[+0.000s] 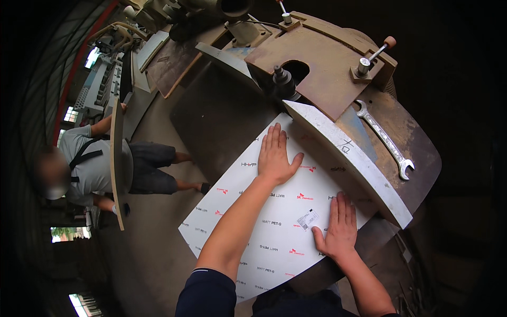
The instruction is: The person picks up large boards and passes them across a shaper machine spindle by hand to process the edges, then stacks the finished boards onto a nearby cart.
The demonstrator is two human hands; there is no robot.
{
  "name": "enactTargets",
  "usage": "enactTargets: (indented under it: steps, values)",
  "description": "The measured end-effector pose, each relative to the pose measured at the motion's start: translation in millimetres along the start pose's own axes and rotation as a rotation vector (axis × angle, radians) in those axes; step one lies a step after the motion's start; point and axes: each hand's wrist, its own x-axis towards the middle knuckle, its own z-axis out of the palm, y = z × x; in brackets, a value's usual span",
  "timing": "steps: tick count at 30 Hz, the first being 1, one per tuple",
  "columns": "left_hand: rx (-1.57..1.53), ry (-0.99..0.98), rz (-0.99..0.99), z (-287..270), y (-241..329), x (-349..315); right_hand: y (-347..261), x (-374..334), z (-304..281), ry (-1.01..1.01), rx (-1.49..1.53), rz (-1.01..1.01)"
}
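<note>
Your left forearm [228, 227] covers a strip of the white panel [269, 224], and the palms of your left grip [277, 161] and right grip [340, 230] are hidden. You cannot tell whether the panel's shaded edge stops at the pale fence [351, 158] or runs beneath it. The panel conceals part of the dark worktop [219, 116]. The label's [307, 219] fine print is too small for you to read. The lower edge crops your left sleeve [206, 293]; the upper edge clips a lever [285, 16]. The co-worker's head [53, 171] is blurred.
</note>
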Motion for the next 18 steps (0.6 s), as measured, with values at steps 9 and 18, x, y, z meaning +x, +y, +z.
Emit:
enactTargets:
  steps: [9,18]
  values:
    - [0.013,0.007,0.003,3,-20,12,-8,18,9,0.035,0.0,-0.025]
    - [0.005,-0.007,-0.004,4,-35,21,-17,33,17,0.087,-0.022,-0.03]
